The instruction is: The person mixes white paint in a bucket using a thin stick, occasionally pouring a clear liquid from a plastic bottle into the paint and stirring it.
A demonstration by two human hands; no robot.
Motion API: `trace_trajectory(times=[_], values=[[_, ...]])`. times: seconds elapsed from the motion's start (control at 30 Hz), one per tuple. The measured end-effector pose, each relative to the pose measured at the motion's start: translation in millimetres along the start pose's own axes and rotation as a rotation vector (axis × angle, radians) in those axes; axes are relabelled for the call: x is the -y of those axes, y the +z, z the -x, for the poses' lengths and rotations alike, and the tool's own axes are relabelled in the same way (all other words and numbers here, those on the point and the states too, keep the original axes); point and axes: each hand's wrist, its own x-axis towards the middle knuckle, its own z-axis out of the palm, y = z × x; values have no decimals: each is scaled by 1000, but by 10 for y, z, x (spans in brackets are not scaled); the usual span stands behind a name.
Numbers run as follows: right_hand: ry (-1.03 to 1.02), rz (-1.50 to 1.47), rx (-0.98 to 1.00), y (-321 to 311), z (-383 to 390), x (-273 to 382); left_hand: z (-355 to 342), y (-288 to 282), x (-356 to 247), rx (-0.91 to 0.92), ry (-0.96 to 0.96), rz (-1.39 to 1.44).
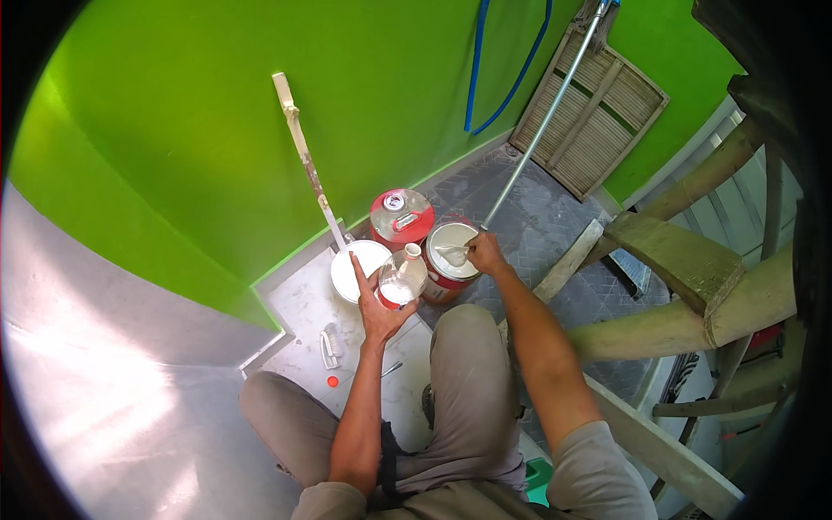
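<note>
My left hand [381, 312] is closed around a clear plastic bottle [404, 274] with an uncapped neck and something white inside. To its right, my right hand [485, 253] pinches a thin, light-coloured tool [452, 249] over the mouth of an open paint can [445, 279]. White paint fills that can, and the tool's lower end is hard to make out. Behind the bottle stands a red can with a metal top [403, 217]. A round white container [354, 279] sits left of the bottle, partly hidden by my left fingers.
A white brush [329, 348], an orange cap [333, 381] and a small metal tool [393, 368] lie on the pale floor. A long metal pole [546, 117] slants behind the cans. A paint-stained stick [308, 160] leans on the green wall. Wooden scaffold poles [646, 334] crowd the right.
</note>
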Motion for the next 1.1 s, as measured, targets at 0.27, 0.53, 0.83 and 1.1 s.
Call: trace_trajectory(times=[0.27, 0.53, 0.83, 1.1], values=[[92, -104, 39, 134, -32, 168, 36, -64, 51, -10, -1, -15], [162, -299, 39, 343, -72, 5, 32, -27, 73, 4, -26, 29], [214, -742, 39, 122, -160, 132, 48, -58, 27, 30, 27, 6], [160, -391, 143, -1027, -473, 429, 6, 75, -30, 67, -9, -55]])
